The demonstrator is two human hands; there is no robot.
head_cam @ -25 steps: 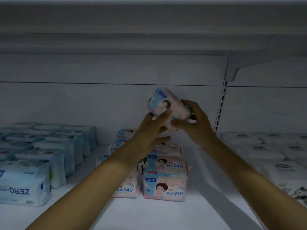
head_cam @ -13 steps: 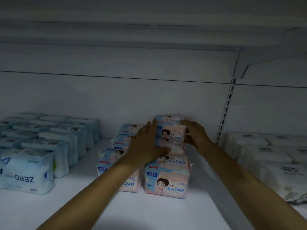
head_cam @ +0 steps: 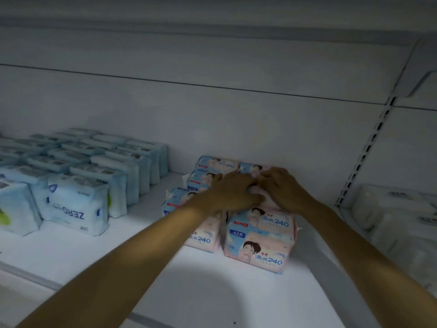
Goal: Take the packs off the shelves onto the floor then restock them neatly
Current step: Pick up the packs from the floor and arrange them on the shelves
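Restocking was in hand: left hand [head_cam: 233,192] and right hand [head_cam: 281,188] lay flat, apparently pressing rather than gripping, on a pink pack [head_cam: 251,168] just behind the front pack [head_cam: 260,242]. Next it needed squaring, then release.

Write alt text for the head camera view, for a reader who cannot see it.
A person's left hand and right hand press side by side on a pink-and-blue soft plastic pack among matching packs on a white metal shelf. Rows of pale blue plastic packs stand to the left, white packs to the right.
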